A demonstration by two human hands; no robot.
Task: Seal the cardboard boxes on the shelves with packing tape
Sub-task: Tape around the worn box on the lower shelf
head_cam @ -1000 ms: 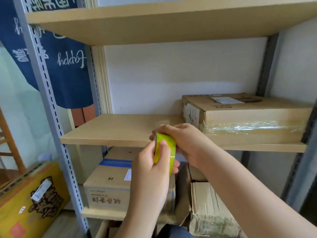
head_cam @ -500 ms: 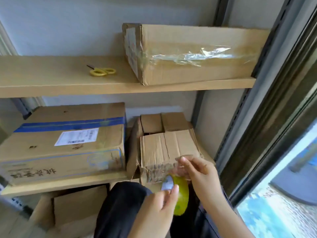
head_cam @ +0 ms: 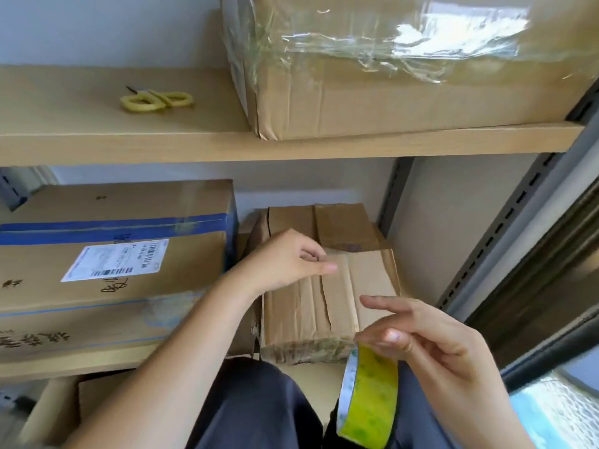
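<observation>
Top box (head_cam: 405,69) on the upper shelf (head_cam: 129,140): clear tape across its front, I judge sealed. Left box (head_cam: 110,264): blue tape on. Small box (head_cam: 327,296) on the lower shelf: flaps creased, apparently unsealed. My left hand (head_cam: 288,260) pinches, probably a tape end; right hand (head_cam: 431,338) holds the roll (head_cam: 368,393), fingers loosely spread. Scissors (head_cam: 157,100) lie well above.

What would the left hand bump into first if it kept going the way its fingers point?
Probably the worn cardboard box: the left hand points right across its top, fingertips already at its flaps. Depth is hard to judge.
</observation>
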